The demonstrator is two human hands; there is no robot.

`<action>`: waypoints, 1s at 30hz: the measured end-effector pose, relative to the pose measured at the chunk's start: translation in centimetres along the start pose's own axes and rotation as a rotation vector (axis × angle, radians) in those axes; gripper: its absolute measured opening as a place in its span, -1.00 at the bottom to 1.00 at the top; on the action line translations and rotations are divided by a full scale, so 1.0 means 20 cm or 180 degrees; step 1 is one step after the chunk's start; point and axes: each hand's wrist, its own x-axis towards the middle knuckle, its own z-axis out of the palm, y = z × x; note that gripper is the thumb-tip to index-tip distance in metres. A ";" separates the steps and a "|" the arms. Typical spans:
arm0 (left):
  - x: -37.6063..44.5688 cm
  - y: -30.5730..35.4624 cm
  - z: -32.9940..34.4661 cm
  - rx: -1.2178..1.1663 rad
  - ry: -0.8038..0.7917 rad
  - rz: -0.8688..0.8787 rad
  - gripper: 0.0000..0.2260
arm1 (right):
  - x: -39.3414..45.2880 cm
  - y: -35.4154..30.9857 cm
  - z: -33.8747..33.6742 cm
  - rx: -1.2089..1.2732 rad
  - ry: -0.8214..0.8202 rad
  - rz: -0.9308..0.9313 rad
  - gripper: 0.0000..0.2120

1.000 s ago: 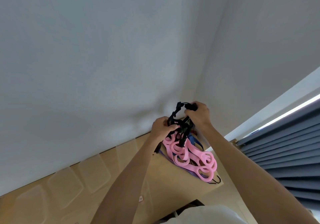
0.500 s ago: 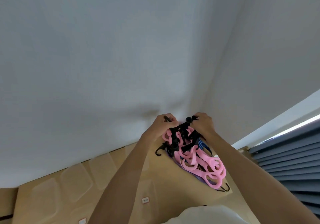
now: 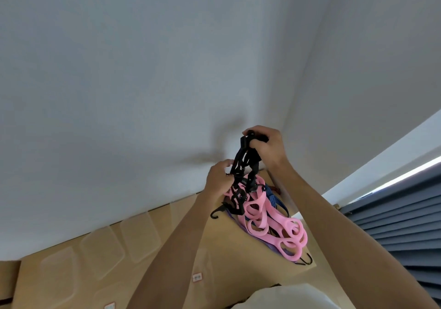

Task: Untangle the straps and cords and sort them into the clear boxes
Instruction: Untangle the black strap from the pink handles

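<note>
- Two white walls [image 3: 143, 82] meet in a corner at the far right and fill most of the view.
- Dark grey blinds [image 3: 396, 215] hang on the right side.
- One light wooden table [image 3: 229, 256] sits against the wall, low in the view.
- Three clear boxes [image 3: 102, 252] lie in a row on the left part of the table, along the wall.
- Pink straps [image 3: 274, 225] with round holes lie in a heap on the right part of the table, mixed up with the black strap.
- One black strap [image 3: 243, 165] is pulled up tight out of the heap, between both hands.
- The right hand [image 3: 267, 148] is highest, its fingers curled tight round the top end of the black strap.
- The left hand [image 3: 218, 177] is lower and to the left, pinching the black strap near its middle.
- One blue cord [image 3: 274, 196] peeks out on the far side of the pink heap.
- One black hook [image 3: 216, 214] sticks out on the left of the heap.
- Two small white labels [image 3: 197, 277] sit on the near part of the table.
</note>
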 end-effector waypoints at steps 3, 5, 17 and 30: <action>-0.03 0.02 0.03 -0.0254 -0.0303 0.0132 -0.77 | 0.00 -0.06 -0.02 -0.0055 -0.0067 -0.0132 -0.69; -0.03 0.04 0.06 -0.0371 -0.0364 0.0185 -0.93 | 0.00 -0.07 -0.03 -0.0201 -0.0010 -0.0174 -0.70; -0.07 0.38 -0.22 -0.1148 0.0366 0.0770 -0.84 | -0.06 0.21 -0.13 -0.1927 -0.0341 0.0826 -0.40; -0.11 0.46 -0.32 -0.1614 -0.0472 0.0888 -0.76 | -0.12 0.19 0.08 -0.1668 -0.1149 0.0259 -0.83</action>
